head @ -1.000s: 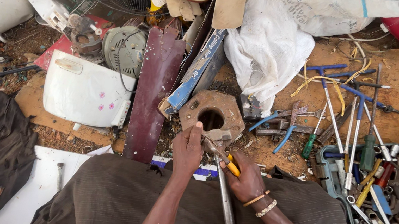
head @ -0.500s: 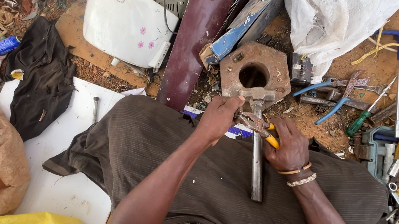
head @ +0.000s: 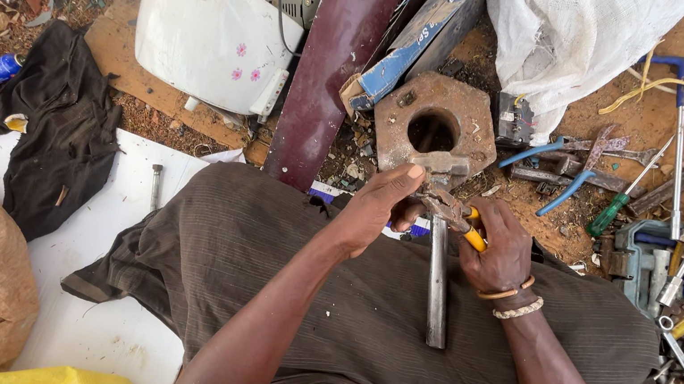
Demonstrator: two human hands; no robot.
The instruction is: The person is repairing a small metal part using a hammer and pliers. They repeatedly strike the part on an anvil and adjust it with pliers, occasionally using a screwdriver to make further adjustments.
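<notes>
Two hands are working over the lap: right hand [head: 500,252] is gripping yellow-handled metal pliers [head: 452,213], left hand [head: 376,206] is pinching their jaws, above a grey steel rod [head: 437,283] lying near a rusty hexagonal block [head: 469,125].

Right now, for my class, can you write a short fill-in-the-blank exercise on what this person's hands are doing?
1. The right hand grips pliers with ____ handles.
2. The left hand pinches a small part at the pliers' ____.
3. A long metal bar lies across the person's ____.
4. Ahead sits a rusty block with a round ____.

Missing words: yellow; tip; lap; hole
</notes>
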